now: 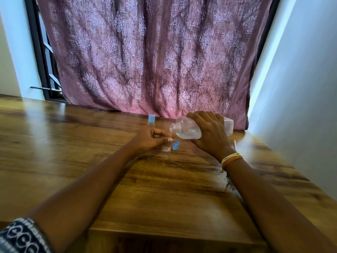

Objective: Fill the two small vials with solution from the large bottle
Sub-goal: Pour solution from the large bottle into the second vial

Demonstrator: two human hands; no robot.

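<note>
My right hand (209,132) grips the large clear bottle (186,129), tipped on its side with its open threaded mouth pointing left and some clear liquid pooled in its lower side. Its mouth hangs just above a small clear vial (166,152) with a red-edged label, which stands uncapped on the table. My left hand (151,138) pinches that vial near its neck. A loose blue cap (176,145) lies just right of the vial. A second small vial (151,121), with its blue cap on, stands farther back by the curtain.
The wooden table (91,161) runs wide to the left and toward me. A purple patterned curtain (145,61) hangs at the back edge. A white wall (300,106) lies close on the right, and a thin white stick (235,144) rests near it.
</note>
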